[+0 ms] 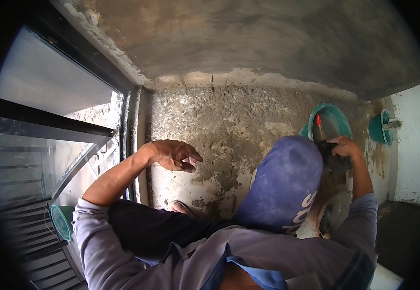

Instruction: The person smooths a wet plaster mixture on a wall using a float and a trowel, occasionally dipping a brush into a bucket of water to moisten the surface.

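My left hand (175, 155) hangs above the rough floor with its fingers bent and the thumb apart. Nothing shows in it. Off to the right, my right hand (344, 146) is closed at the near side of a green basin (349, 126). Its fingers bend over a dark object (327, 151), partly hidden by my raised knee, whose kind I cannot make out. Inside the basin leans a tool with a red handle (318, 120); its lower end is unclear.
Ahead curves a grey plastered wall (268, 38) with a ragged lower edge. A green bucket (378, 128) stands by the white surface at right. On the left are a dark-framed glass door (50, 116) and another green container (62, 222). My knee (287, 179) rises between my hands.
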Motion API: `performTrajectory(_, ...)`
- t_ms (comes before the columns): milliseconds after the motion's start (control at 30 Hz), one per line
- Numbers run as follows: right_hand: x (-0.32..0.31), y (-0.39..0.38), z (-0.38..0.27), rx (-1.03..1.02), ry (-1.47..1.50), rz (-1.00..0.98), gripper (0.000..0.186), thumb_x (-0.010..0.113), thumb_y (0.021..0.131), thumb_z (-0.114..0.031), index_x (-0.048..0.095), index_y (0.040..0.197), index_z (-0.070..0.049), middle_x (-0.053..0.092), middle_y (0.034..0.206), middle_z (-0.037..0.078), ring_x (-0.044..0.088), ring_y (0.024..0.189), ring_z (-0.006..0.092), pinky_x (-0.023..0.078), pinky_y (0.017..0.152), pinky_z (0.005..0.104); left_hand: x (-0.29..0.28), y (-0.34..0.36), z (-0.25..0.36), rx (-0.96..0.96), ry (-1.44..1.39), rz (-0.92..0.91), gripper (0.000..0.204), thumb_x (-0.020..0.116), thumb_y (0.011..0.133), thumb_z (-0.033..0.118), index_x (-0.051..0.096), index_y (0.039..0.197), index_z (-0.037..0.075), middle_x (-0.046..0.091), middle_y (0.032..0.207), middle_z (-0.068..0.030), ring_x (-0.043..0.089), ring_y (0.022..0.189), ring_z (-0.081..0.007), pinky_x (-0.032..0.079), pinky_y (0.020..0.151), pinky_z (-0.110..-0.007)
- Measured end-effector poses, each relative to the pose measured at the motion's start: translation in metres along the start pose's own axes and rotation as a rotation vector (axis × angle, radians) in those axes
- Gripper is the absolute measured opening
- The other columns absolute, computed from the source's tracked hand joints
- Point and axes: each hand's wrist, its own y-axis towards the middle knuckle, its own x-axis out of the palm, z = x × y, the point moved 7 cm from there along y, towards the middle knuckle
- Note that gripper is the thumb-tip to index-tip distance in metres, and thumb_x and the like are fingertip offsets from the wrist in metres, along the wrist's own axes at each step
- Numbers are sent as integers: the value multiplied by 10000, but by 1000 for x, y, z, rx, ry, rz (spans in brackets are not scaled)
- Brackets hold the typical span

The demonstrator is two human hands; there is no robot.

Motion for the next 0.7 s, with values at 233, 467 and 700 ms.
performTrajectory(233, -24, -46, 25, -186, 131, 250, 771, 670, 672, -56, 525, 1428, -62, 568, 1411, 190, 553, 1288, 349, 451, 1056, 379, 32, -22, -34, -56, -123, -49, 575, 627, 954, 376, 522, 1418, 54, 650, 1251, -189, 662, 1083, -334, 528, 925, -393)
performTrajectory(467, -97, -93, -206, -736, -319, 992, 745, 646, 716, -24, 544, 1430, -213, 608, 1004, 70, 620, 922, 293, 535, 793, 409, 10, -42, -17, 51, 13, 170, 520, 631, 956, 386, 575, 1354, 56, 646, 1235, -192, 644, 1102, -312, 525, 936, -425)
performTrajectory(700, -114, 3, -397, -1130, -675, 1300, 714, 639, 823, -17, 519, 1450, -337, 540, 879, -19, 561, 770, 139, 584, 607, 263, -27, -121, 104, -43, 191, 471, 509, 617, 968, 364, 577, 1350, 30, 661, 1194, -162, 641, 1107, -308, 498, 970, -442)
